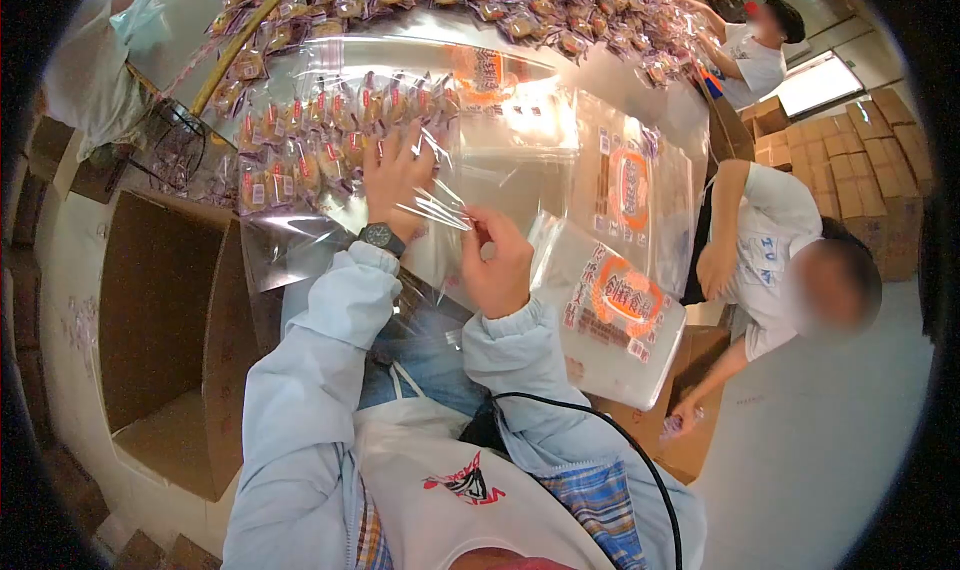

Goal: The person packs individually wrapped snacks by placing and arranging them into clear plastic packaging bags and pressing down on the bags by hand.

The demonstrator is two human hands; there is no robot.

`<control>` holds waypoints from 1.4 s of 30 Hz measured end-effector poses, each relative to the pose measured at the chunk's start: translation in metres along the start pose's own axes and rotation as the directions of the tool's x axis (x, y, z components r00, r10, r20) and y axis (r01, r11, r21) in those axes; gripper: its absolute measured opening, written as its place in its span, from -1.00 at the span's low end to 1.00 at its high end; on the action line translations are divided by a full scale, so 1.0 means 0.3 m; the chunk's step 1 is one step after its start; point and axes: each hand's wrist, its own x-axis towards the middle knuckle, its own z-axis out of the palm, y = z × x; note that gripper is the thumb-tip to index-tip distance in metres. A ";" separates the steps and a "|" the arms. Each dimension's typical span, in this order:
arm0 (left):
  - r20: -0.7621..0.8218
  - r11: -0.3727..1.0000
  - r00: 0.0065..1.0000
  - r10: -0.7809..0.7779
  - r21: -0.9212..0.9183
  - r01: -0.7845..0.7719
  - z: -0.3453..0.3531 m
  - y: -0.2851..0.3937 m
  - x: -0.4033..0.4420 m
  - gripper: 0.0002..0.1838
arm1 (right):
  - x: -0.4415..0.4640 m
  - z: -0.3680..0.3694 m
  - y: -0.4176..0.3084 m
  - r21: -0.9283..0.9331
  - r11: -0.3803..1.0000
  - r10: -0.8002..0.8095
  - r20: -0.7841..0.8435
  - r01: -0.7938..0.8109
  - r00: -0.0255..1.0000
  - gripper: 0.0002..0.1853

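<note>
My left hand (395, 178), with a dark watch at its wrist, reaches forward with fingers stretched out. It rests against individually wrapped cakes (330, 160) laid in rows on clear plastic; whether it is inside the film or over it, I cannot tell. To its right, my right hand (497, 260) pinches the edge of a clear plastic bag (435, 208) between thumb and fingers. Bright reflections streak the film between the two hands. Beside my right hand lie flat printed plastic bags (620, 305) with orange logos.
A heap of wrapped cakes (550, 10) covers the table's far side. An open cardboard box (165, 340) stands at lower left. At right, a co-worker (770, 220) reaches toward another box (700, 370). Another person (755, 60) works at the far right, near stacked cartons (850, 160).
</note>
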 end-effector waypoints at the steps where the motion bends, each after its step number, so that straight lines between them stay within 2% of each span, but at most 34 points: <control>1: -0.019 1.000 1.000 -0.010 0.005 0.010 -0.004 -0.001 -0.009 -0.58 | -0.008 -0.004 -0.006 0.004 1.000 -0.006 -0.004 0.006 1.000 -0.74; 4: 0.099 0.996 0.992 0.077 -0.061 -0.071 -0.029 -0.036 -0.005 -0.55 | -0.023 -0.015 -0.002 0.040 0.999 0.003 0.016 -0.004 1.000 -0.72; 7: 0.065 0.974 0.993 0.103 -0.207 -0.088 -0.045 -0.077 -0.007 -0.50 | -0.023 -0.012 -0.009 0.021 1.000 0.016 -0.001 -0.016 1.000 -0.73; 10: 0.068 0.989 0.992 0.109 -0.103 -0.101 -0.151 -0.100 -0.054 -0.34 | -0.037 -0.013 -0.008 0.010 1.000 0.001 -0.012 -0.001 1.000 -0.75; 11: 0.132 0.996 0.990 0.056 -0.079 -0.046 -0.180 -0.105 -0.082 -0.28 | -0.046 -0.011 -0.006 0.015 1.000 0.019 -0.017 -0.018 1.000 -0.75; 14: 0.081 1.000 0.996 -0.024 -0.006 0.024 -0.177 -0.134 -0.149 -0.25 | -0.051 -0.001 0.000 0.025 0.999 0.035 -0.030 -0.034 0.999 -0.75; 18: 0.035 0.999 0.999 0.032 0.014 -0.033 -0.170 -0.113 -0.151 -0.28 | -0.059 0.003 -0.006 0.027 1.000 0.003 -0.038 -0.002 0.999 -0.73; 21: 0.118 0.996 0.993 0.003 0.091 -0.013 -0.147 -0.133 -0.122 -0.31 | -0.070 -0.016 -0.011 -0.004 1.000 -0.024 -0.030 0.023 0.999 -0.71; 24: 0.216 0.998 0.976 -0.026 -0.043 0.037 -0.190 -0.124 -0.101 -0.35 | -0.072 -0.029 0.002 -0.014 0.999 -0.043 -0.037 0.043 0.998 -0.69; 27: 0.235 1.000 0.972 -0.028 -0.001 0.029 -0.201 -0.085 -0.099 -0.39 | -0.095 -0.020 0.003 0.021 1.000 -0.013 -0.048 0.014 0.999 -0.68; 33: 0.107 0.992 0.986 0.125 -0.037 -0.122 -0.116 -0.156 -0.132 -0.40 | -0.105 -0.047 0.014 -0.015 0.999 -0.029 -0.027 0.028 0.999 -0.71; 36: 0.156 0.995 0.983 0.094 0.021 -0.099 -0.139 -0.136 -0.125 -0.39 | -0.106 -0.020 0.017 0.023 0.999 -0.028 -0.037 0.028 0.999 -0.71; 39: 0.128 0.996 0.989 0.076 -0.051 -0.070 -0.185 -0.059 -0.099 -0.37 | -0.110 -0.006 0.013 0.048 0.998 -0.029 -0.040 0.031 0.999 -0.72; 42: 0.059 0.916 0.938 0.342 -0.242 -0.319 -0.160 -0.037 -0.088 -0.33 | -0.110 -0.020 -0.003 0.050 0.998 -0.030 -0.034 0.031 0.999 -0.71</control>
